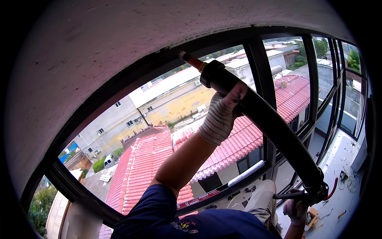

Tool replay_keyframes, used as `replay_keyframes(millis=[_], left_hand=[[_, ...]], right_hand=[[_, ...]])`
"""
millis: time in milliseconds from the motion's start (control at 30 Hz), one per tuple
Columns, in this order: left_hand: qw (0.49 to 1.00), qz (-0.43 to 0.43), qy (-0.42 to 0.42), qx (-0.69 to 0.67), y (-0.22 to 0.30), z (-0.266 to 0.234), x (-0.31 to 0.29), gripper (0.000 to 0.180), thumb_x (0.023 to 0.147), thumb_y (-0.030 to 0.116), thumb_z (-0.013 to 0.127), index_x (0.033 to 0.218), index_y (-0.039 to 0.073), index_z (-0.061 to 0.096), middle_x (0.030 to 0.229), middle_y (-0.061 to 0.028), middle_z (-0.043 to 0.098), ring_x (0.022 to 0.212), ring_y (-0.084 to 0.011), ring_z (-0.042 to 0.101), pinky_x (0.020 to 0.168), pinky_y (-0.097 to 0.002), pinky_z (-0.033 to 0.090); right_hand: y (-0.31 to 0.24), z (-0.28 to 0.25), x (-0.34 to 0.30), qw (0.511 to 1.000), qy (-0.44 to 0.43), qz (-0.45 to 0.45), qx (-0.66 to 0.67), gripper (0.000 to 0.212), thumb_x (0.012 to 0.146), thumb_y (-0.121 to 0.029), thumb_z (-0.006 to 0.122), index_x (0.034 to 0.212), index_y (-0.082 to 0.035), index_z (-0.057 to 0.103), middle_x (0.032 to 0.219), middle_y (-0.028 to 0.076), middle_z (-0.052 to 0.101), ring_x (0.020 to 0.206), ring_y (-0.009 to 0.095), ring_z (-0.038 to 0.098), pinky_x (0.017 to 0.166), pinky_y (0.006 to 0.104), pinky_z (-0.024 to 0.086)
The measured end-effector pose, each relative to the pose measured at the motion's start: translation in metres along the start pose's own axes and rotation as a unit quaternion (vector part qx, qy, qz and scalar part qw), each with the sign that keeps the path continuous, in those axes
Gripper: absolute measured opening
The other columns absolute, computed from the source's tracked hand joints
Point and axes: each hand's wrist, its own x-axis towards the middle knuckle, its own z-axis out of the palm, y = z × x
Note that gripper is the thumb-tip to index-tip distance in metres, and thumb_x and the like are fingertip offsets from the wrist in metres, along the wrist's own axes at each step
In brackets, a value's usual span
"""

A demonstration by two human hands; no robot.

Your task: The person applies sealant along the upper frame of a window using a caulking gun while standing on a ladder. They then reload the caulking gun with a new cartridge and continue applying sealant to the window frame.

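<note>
A long black caulking gun [278, 133] slants across the view from upper left to lower right. Wrapped around its barrel near the front cap is my left hand [223, 113], in a striped work glove with bare fingertips. My right hand [296, 209], also gloved, grips the handle and trigger at the rear end; part of it is hidden behind the gun. The orange-red nozzle [193, 60] points up at the seam where the dark window frame [139, 73] meets the pale ceiling [99, 44]. Whitish sealant shows at its tip.
Open-looking window bays face red tiled roofs [147, 163] well below. A white tube [246, 173] and a red level-like bar [205, 197] lie along the lower frame. Scraps and a small cardboard box [312, 219] are on the pale floor [334, 187] at right.
</note>
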Motion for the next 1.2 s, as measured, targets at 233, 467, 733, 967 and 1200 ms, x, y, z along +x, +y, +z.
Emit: replay_keyframes(millis=[233,467,733,967,1200], left_hand=[[0.999,0.018,0.014,-0.048,-0.010,0.000,0.005,0.068,0.076,0.045,0.084,0.120,0.002,0.054,0.108,-0.0117,0.064,0.103,-0.0277,0.065,0.094,-0.0454,0.053],[0.998,0.016,-0.006,-0.066,-0.018,0.001,0.006,0.057,0.081,0.044,0.080,0.115,0.002,0.061,0.108,-0.0138,0.069,0.106,-0.0283,0.066,0.097,-0.0449,0.052],[0.994,0.046,-0.043,-0.084,-0.015,0.000,0.022,0.053,0.082,0.043,0.079,0.115,0.005,0.064,0.112,-0.0152,0.069,0.107,-0.0295,0.067,0.098,-0.0459,0.052],[0.990,0.077,-0.056,-0.103,-0.021,-0.004,0.035,0.050,0.082,0.042,0.079,0.113,0.005,0.066,0.112,-0.0161,0.070,0.106,-0.0297,0.067,0.098,-0.0469,0.052],[0.979,0.132,-0.116,-0.102,-0.019,0.039,0.029,0.047,0.079,0.021,0.080,0.119,0.006,0.059,0.113,-0.0119,0.067,0.109,-0.0254,0.065,0.098,-0.0422,0.052]], right_hand=[[-0.001,-0.023,0.013,0.956,-0.057,-0.113,0.263,0.080,0.086,-0.049,0.072,0.136,0.007,0.045,0.049,0.000,0.045,0.036,0.014,0.040,0.044,0.0293,0.045],[-0.028,-0.049,0.016,0.945,-0.052,-0.164,0.279,0.074,0.087,-0.047,0.070,0.133,0.005,0.047,0.053,0.000,0.047,0.040,0.014,0.042,0.046,0.0292,0.046],[-0.039,-0.067,0.030,0.958,-0.038,-0.154,0.239,0.067,0.088,-0.044,0.067,0.131,0.004,0.049,0.058,0.000,0.049,0.044,0.014,0.044,0.048,0.0291,0.046],[-0.054,-0.074,0.052,0.978,-0.025,-0.125,0.163,0.061,0.089,-0.042,0.065,0.128,0.002,0.051,0.063,0.000,0.051,0.048,0.013,0.046,0.050,0.0290,0.047],[-0.078,-0.070,0.079,0.999,-0.016,-0.014,-0.048,0.055,0.090,-0.039,0.063,0.126,0.001,0.053,0.067,0.001,0.053,0.051,0.013,0.047,0.052,0.0289,0.048]])
